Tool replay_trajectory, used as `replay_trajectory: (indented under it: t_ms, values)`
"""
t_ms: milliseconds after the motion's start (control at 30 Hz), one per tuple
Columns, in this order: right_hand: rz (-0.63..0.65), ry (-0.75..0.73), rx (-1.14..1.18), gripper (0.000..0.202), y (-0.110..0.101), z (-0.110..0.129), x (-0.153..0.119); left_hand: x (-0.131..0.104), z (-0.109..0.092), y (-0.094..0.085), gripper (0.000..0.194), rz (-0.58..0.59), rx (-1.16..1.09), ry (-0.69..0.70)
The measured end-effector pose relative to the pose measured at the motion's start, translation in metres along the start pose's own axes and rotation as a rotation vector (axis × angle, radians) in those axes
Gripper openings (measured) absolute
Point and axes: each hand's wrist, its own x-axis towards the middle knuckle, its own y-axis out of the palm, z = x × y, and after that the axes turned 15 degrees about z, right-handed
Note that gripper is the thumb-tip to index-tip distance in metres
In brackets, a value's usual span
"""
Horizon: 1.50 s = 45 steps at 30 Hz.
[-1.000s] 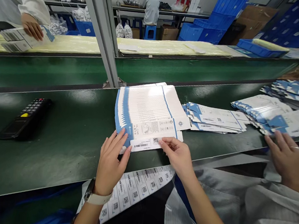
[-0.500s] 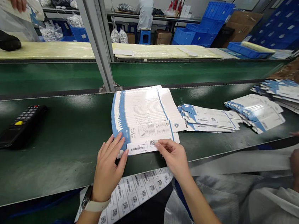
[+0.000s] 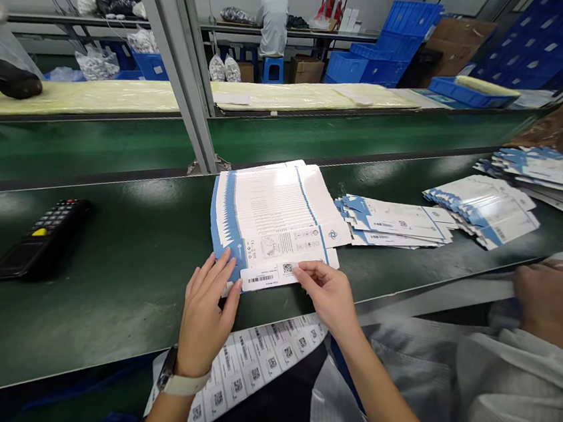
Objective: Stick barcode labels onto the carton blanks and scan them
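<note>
Overlapping flat blue-and-white cartons (image 3: 277, 197) lie fanned out on the green work surface before me. Along the lower edge of the front carton is a white label (image 3: 269, 275) with a barcode and a QR code. My left hand (image 3: 206, 314) rests open, its fingers laid on the blue left edge of that front carton. At the label's right end, beside the QR code, the thumb and fingertips of my right hand (image 3: 327, 296) are pinched together on it. A sheet of similar printed labels (image 3: 255, 369) hangs below the table edge, partly behind my left wrist.
A black handheld scanner (image 3: 40, 239) lies at the left. More flat cartons (image 3: 395, 223) are piled to the right, near a co-worker's hand (image 3: 554, 297). A metal post (image 3: 181, 59) rises behind the fanned cartons. Beyond runs a green conveyor belt (image 3: 340, 130).
Both my hands keep their place on the front carton. The co-worker's hand at right has moved left and up. At the far left, another person's hand and arm have left the view.
</note>
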Motion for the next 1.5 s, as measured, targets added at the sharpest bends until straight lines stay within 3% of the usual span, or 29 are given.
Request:
replay_trajectory:
  t_ms: [1200,1500]
  values:
    - [-0.019,-0.015,-0.055,0.025,0.0012,-0.0016,0.0009,0.001,-0.0019,0.0015,0.045,-0.035,0.045,0.017]
    - [-0.044,-0.035,-0.074,0.023,0.0041,-0.0052,0.0026,-0.0008,-0.0022,0.0037,0.029,-0.086,0.289,0.069]
